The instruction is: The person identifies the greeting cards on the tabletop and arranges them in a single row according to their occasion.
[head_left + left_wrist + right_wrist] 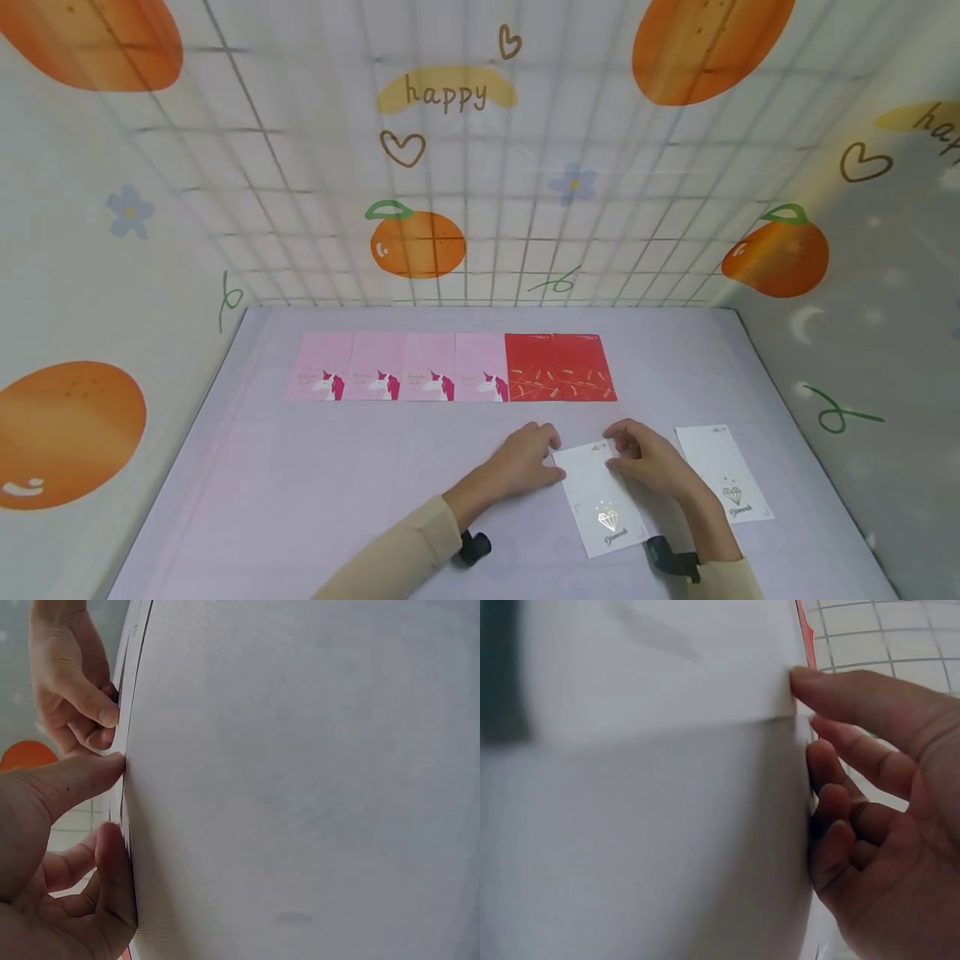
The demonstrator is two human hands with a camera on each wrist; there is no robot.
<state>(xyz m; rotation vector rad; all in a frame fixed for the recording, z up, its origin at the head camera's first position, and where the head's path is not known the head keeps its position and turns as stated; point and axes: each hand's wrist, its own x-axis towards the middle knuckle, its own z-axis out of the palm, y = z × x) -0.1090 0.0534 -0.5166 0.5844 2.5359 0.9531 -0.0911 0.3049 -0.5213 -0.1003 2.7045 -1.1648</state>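
Observation:
A white card [596, 492] printed with a gold diamond and lettering is tilted slightly between both hands at the front right of the table. My right hand [651, 458] pinches its right edge near the top corner, with thumb and index fingertip there. In the right wrist view, the thumb [840, 686] meets the card's edge and the other fingers curl below it. On the other side, my left hand [521, 458] has its thumb and fingertips right at the card's left edge. The left wrist view shows the left thumb [82, 780] extended.
A second white card [716, 458] with the same diamond lies right of my right hand. Along the back runs a row of pink unicorn cards [378, 367], then two red cards [585, 367]. Printed cloth walls [300, 208] enclose the lilac table [315, 500].

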